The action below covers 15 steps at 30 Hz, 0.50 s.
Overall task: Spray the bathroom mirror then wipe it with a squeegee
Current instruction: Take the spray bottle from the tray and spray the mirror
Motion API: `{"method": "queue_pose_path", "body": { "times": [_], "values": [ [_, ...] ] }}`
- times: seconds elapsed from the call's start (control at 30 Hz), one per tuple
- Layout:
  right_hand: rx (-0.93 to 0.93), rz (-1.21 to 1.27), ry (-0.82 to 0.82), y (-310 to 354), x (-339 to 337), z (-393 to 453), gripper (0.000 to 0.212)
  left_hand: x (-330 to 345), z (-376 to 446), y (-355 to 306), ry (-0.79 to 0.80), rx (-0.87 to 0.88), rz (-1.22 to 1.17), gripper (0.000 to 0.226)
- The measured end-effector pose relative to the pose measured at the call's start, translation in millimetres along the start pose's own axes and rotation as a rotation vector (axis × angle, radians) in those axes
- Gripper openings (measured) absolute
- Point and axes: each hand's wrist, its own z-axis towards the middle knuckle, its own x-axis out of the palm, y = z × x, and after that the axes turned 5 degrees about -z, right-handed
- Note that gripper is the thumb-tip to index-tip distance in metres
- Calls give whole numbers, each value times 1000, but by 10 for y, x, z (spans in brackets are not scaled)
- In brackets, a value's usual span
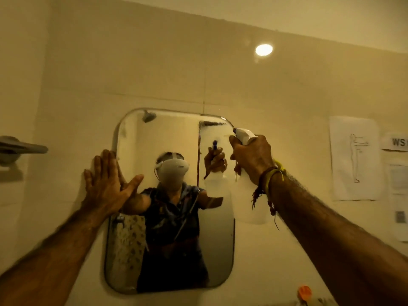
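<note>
Bracing the work, the left hand (108,184) lay flat and open, fingers spread, against the wall at the left edge of the mirror (172,250), its thumb reaching over the glass. Left of the mirror and well apart from it, a grey fixture (19,149) jutted from the wall, too blurred to identify. The mirror itself hung on the pale tiled wall (154,62), a rounded rectangle whose upper right part looked hazy, though whether that was mist or reflection could not be told. At the mirror's upper right corner the right hand (251,157) was closed around the neck of a clear spray bottle (249,195), its white trigger head (244,135) pointing toward the glass; the wrist carried thread bands (271,175). Right of the mirror, well apart, paper sheets (353,157) were stuck to the wall, and below its lower right corner a small orange object (304,291) showed, too small to name. No squeegee appeared anywhere in view. By my judgement the spraying step was in hand, with most of the glass apparently not yet wetted. The next move would likely call for squeezing the trigger while sweeping the nozzle across the mirror, and for clearing the left thumb off the glass so it would not block the spray.
</note>
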Motion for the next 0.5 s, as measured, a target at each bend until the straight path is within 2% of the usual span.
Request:
{"method": "queue_pose_path", "body": {
  "times": [0.2, 0.37, 0.5],
  "values": [
    [-33, -18, 34, -111, 244, -176, 39, 158, 90, 224, -55, 61, -33, 103],
    [-57, 64, 85, 14, 605, -341, 32, 210, 133, 261, -93, 81, -61, 97],
    [-131, 42, 160, 161, 950, -488, 35, 172, 120, 310, -118, 111, -80, 91]
  ]
}}
